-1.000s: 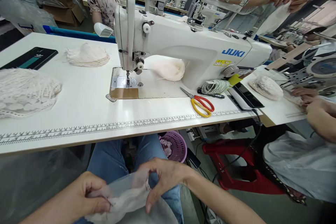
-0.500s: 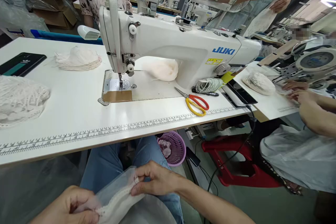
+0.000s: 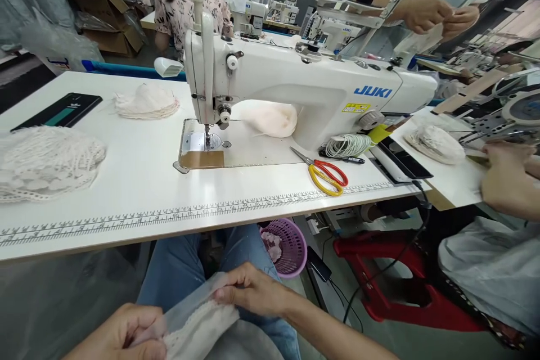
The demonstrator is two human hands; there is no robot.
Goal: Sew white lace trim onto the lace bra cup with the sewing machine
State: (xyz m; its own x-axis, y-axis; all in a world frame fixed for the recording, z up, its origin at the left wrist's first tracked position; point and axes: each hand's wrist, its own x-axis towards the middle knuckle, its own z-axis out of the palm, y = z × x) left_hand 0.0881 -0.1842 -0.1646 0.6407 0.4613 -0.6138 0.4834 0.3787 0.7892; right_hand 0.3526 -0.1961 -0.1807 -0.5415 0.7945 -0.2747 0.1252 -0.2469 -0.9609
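Note:
Over my lap, below the table edge, I hold a pale sheer fabric piece with lace trim (image 3: 198, 318) between both hands. My left hand (image 3: 124, 334) is closed on its lower left end. My right hand (image 3: 248, 291) pinches its upper right edge with fingers curled. In front of me a white JUKI sewing machine (image 3: 295, 90) stands on the white table (image 3: 139, 180), with nothing under its needle (image 3: 206, 135).
Red-and-yellow scissors (image 3: 327, 174) and a cord coil (image 3: 348, 145) lie right of the machine. Lace pile (image 3: 46, 163), fabric stack (image 3: 145, 102) and phone (image 3: 59, 111) sit left. A purple basket (image 3: 287, 244) and red stool (image 3: 379, 270) are below. A person's hand (image 3: 506, 180) works at right.
My hands have stretched the fabric piece out between them; the right hand's fingers closed from a loose hook into a pinch on its edge. The view shifted slightly.

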